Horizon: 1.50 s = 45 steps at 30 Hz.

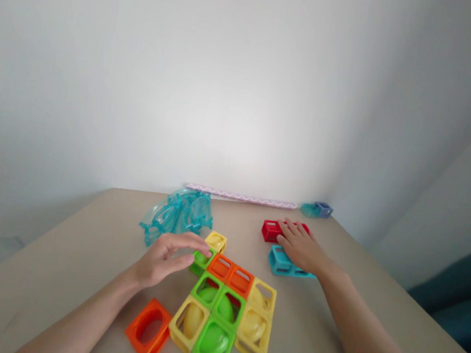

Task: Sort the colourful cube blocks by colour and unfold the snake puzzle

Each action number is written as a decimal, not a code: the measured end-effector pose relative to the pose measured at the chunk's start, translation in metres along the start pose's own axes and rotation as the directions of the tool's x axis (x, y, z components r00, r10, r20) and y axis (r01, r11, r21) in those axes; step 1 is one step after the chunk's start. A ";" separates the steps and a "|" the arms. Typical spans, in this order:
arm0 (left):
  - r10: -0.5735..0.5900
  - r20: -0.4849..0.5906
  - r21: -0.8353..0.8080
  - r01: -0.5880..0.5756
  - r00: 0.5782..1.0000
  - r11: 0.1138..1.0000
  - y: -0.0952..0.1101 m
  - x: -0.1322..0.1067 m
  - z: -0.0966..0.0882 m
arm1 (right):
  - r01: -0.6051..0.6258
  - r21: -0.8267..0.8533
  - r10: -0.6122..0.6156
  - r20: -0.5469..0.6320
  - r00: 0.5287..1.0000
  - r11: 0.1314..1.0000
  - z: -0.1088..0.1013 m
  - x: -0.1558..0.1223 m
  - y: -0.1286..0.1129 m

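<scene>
On a beige table [84, 250], the left hand [165, 259] rests loosely curled fingers on a small green block [201, 261] at a colourful block cluster's [225, 316] far edge, while the right hand [302, 245], fingers together, lies flat across a red block [271, 230] and a blue block [280, 261].

Two bare forearms came in from the lower edge of the view; no sleeve covered either one up to where the frame cut them off; the left hand [167, 259] was bare, with no glove, ring or band that could be seen; the right hand [301, 247] was bare too, its wrist free of any watch or strap; the nails looked short and unpainted, though they were too small to tell for sure.
</scene>
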<state>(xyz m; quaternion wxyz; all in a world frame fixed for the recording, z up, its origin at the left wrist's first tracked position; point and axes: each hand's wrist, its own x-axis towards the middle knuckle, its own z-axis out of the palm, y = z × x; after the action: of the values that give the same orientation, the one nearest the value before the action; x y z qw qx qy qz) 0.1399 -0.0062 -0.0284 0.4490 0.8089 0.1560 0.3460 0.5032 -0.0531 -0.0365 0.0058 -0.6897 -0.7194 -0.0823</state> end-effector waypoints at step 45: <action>0.076 -0.092 0.544 -0.014 0.993 0.839 -0.009 0.002 0.006 | 0.487 0.533 -0.466 -0.186 0.865 0.692 -0.042 -0.028 -0.140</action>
<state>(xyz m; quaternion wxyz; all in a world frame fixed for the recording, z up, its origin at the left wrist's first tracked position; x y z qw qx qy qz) 0.1458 -0.0041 -0.0370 0.1846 0.8860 0.2527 0.3422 0.3613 -0.0913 -0.0143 0.2001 -0.4446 -0.8644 0.1225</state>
